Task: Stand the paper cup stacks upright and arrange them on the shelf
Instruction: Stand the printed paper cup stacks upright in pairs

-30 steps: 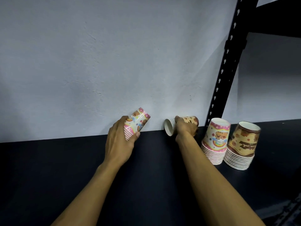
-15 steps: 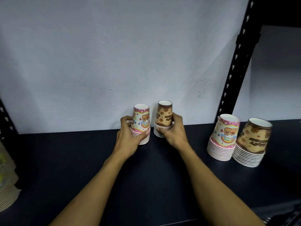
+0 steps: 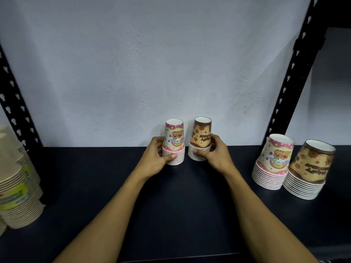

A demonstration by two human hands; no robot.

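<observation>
Two small stacks of paper cups stand mouth-down, side by side, at the back of the dark shelf point(image 3: 180, 205) against the wall. My left hand point(image 3: 154, 159) grips the pink-and-white stack point(image 3: 174, 138) around its lower rims. My right hand point(image 3: 215, 156) grips the brown stack point(image 3: 202, 135) the same way. The two stacks are a small gap apart.
Two larger stacks stand upright at the right: a pink one point(image 3: 273, 162) and a brown one point(image 3: 309, 169), touching. Tall stacks of pale green-printed cups point(image 3: 17, 190) stand at the left edge. Black perforated uprights point(image 3: 290, 73) frame the shelf.
Both small stacks lay tilted or on their sides a second ago; my hands have turned them upright and set them down side by side. The view has shifted left.
</observation>
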